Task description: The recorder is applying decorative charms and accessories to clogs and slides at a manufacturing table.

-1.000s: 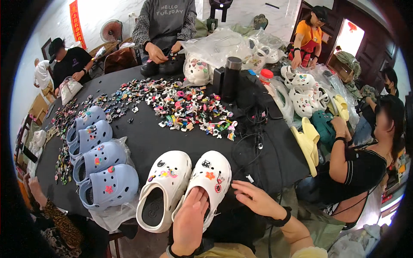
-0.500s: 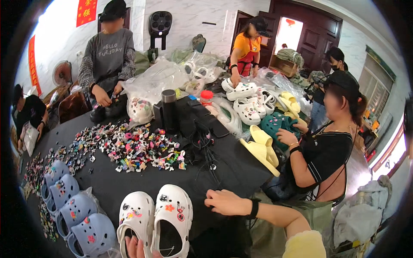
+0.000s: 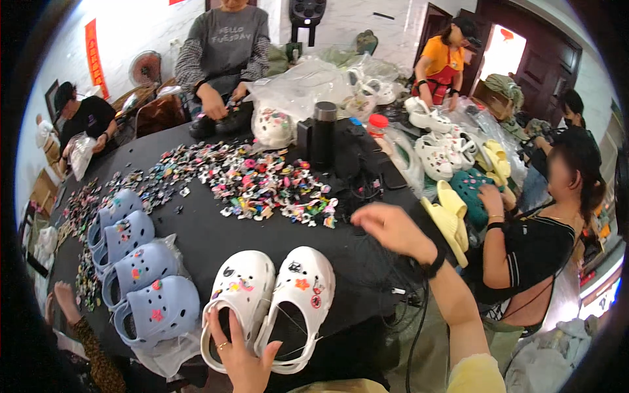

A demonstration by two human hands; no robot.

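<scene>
A pair of white clogs, the left clog [image 3: 246, 278] and the right clog [image 3: 305, 278], lies on the black table with colorful charms in their tops. My left hand [image 3: 244, 350] reaches into the left clog's opening, fingers hooked over its heel side, thumb out toward the right clog. A ring shows on one finger. My right hand [image 3: 393, 229] hovers beside the near right end of a heap of small colorful shoe charms [image 3: 268, 187]. Its fingers stretch out, slightly blurred, and nothing shows in them.
Several blue clogs [image 3: 157, 301] line the left side on plastic wrap. Behind the charms stand a black tumbler [image 3: 324, 134] and a red-lidded jar [image 3: 377, 124]. Black cables [image 3: 393, 281] lie to the right. Yellow slippers [image 3: 448, 219] and a green clog [image 3: 473, 190] sit near a co-worker.
My right hand has risen from the table's near edge toward the charm heap. More of my left hand shows at the white clogs. The whole view has swung left and down.
</scene>
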